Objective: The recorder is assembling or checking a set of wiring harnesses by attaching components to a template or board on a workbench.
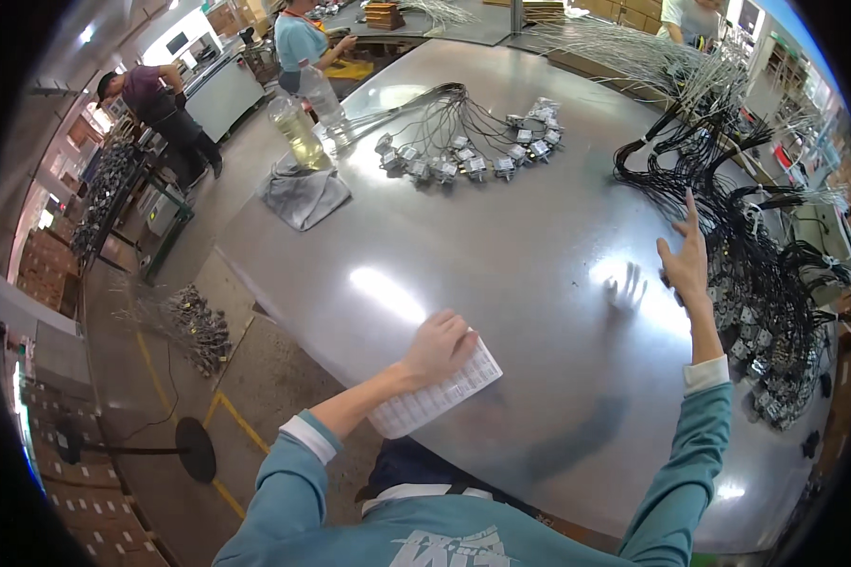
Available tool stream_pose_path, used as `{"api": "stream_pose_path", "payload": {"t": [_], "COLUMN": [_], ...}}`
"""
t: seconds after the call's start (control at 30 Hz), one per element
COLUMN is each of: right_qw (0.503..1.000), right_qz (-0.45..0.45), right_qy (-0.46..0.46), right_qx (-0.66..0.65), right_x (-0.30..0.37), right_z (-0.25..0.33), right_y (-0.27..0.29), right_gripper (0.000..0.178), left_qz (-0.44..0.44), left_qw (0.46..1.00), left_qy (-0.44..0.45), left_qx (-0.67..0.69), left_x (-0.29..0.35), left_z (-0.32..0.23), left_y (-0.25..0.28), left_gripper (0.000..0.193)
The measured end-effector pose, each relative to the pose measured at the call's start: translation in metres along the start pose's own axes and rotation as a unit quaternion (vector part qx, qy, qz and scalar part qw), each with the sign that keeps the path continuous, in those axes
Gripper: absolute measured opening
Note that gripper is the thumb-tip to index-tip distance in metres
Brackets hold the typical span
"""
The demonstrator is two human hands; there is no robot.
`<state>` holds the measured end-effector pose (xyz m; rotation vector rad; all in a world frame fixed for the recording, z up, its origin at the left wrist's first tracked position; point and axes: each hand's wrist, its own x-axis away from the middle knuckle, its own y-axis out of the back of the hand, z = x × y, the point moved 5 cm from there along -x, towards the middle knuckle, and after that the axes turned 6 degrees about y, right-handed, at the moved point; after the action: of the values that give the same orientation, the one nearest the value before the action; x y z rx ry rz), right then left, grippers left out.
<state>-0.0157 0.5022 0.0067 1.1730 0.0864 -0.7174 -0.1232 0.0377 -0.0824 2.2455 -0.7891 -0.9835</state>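
Note:
My left hand (438,349) has its fingers curled over a white sheet of small printed labels (435,401) at the table's near edge. The hand hides part of the sheet. Farther right, my right hand (687,262) is raised over the metal table, index finger stretched out and thumb apart. A small dark thing shows beside its palm; I cannot make out what it is. Close by that hand lies a large heap of black cables (676,170). Metal-cased parts (761,345) with cable ends lie along the table's right side.
Another cable bundle with small metal motors (473,165) fans out at the table's far side. A grey cloth (304,196) and a bottle of yellowish liquid (300,134) stand at the far left corner. Co-workers (303,42) are beyond. A round-based stand (196,450) is on the floor.

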Motion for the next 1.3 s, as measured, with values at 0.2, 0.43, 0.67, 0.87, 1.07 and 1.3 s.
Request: {"api": "stream_pose_path", "payload": {"t": [0.2, 0.43, 0.67, 0.87, 1.07, 1.3], "right_qw": [0.995, 0.975, 0.889, 0.860, 0.900, 0.939], "right_qz": [-0.097, -0.141, -0.270, -0.274, -0.216, -0.095], "right_qy": [0.033, 0.086, -0.108, -0.220, -0.275, -0.155], "right_qx": [-0.009, -0.151, -0.353, -0.370, -0.258, -0.293], "right_x": [-0.025, -0.056, -0.104, -0.151, -0.163, -0.095], "right_z": [0.013, 0.032, 0.012, -0.003, -0.022, 0.017], "right_y": [-0.019, -0.080, -0.151, -0.197, -0.199, -0.155], "right_gripper": [0.116, 0.121, 0.122, 0.138, 0.124, 0.077], "left_qz": [0.037, 0.034, 0.050, 0.065, 0.063, 0.037], "left_qw": [0.998, 0.998, 0.997, 0.994, 0.995, 0.997], "left_qy": [0.033, 0.040, 0.064, 0.085, 0.077, 0.069], "left_qx": [-0.030, -0.017, 0.011, 0.013, 0.012, 0.021], "left_x": [0.014, 0.012, 0.006, 0.005, 0.002, -0.006], "left_z": [0.016, 0.013, 0.006, -0.001, -0.002, 0.006], "left_y": [-0.004, 0.000, 0.007, 0.012, 0.011, 0.004], "left_gripper": [0.025, 0.026, 0.026, 0.023, 0.023, 0.026]}}
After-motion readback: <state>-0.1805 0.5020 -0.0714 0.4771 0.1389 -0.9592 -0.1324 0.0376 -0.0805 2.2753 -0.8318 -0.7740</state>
